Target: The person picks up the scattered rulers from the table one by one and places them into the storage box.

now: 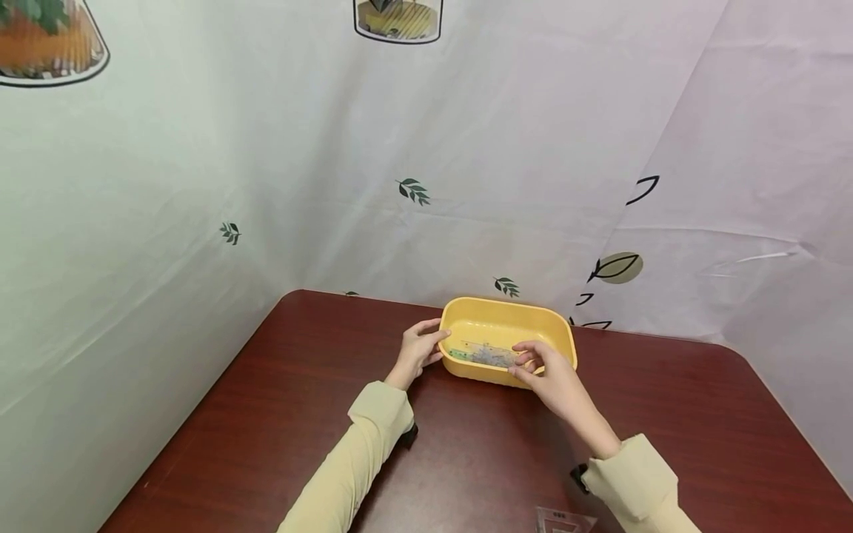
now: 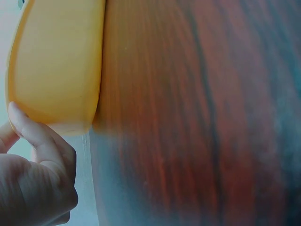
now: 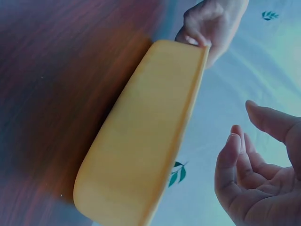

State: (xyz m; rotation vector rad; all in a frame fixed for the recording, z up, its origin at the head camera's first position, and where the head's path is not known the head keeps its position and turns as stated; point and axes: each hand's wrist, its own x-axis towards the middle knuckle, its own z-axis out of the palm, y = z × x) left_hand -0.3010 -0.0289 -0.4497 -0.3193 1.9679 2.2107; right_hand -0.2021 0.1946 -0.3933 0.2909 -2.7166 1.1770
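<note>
A yellow plastic basin (image 1: 508, 311) stands near the back edge of the table. Inside it lie a greenish strip (image 1: 461, 354) and some clear, greyish flat pieces (image 1: 492, 355), too small to make out exactly. My left hand (image 1: 418, 349) grips the basin's left end, thumb over the rim; the left wrist view shows this hand (image 2: 40, 165) at the basin's corner. Over the near right part of the basin hovers my right hand (image 1: 548, 374). In the right wrist view that hand (image 3: 263, 179) has loosely bent fingers, thumb apart, and nothing visible between them.
On the dark red wooden table (image 1: 300, 385), a clear triangular set square (image 1: 563, 521) lies at the near edge of the view, partly cut off. A pale cloth (image 1: 320, 185) with leaf prints hangs behind and beside the table.
</note>
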